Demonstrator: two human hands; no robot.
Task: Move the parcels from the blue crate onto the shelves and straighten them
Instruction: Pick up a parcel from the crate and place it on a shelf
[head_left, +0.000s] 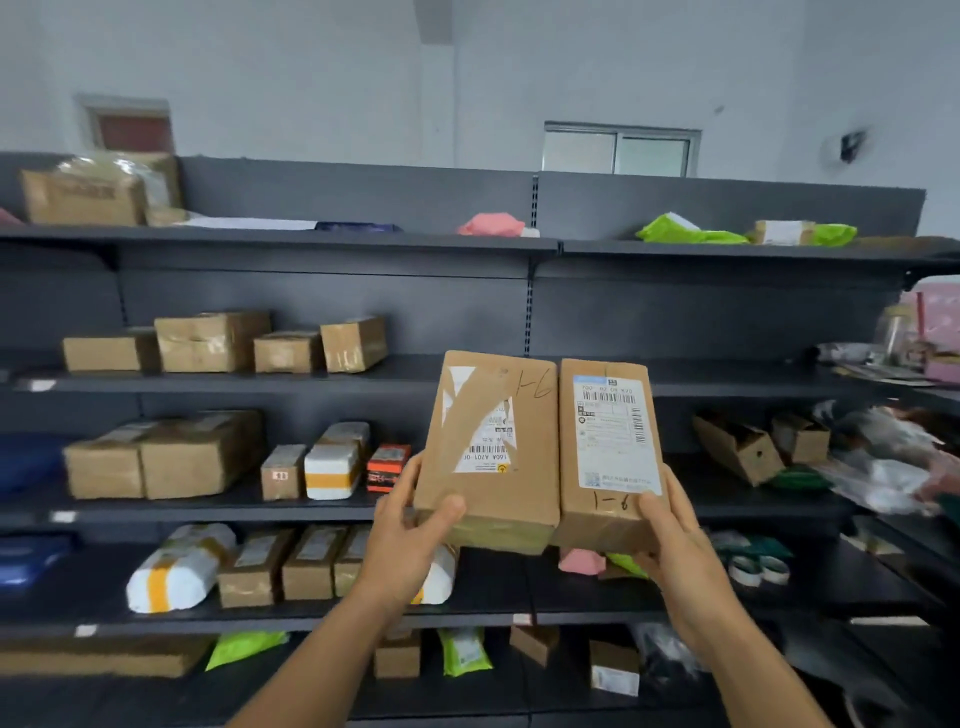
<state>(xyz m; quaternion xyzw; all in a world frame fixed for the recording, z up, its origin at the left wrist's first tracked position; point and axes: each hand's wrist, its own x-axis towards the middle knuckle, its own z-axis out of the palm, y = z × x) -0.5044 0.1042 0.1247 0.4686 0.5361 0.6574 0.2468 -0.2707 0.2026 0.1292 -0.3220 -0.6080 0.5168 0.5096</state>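
You are mid-carry: two cardboard parcels are held side by side, touching, in front of the shelves (467, 244), neither set down yet. Your left hand (410, 530) grips the left parcel (488, 452) at its lower corner, thumb on its face. Your right hand (670, 540) grips the right parcel (608, 452) likewise. Next, judged: pick a bare stretch of shelf, place both, square them.

Two brown parcels (540, 452) side by side, touching, in left hand (410, 540) and right hand (675, 545), before dark shelves (311, 244).
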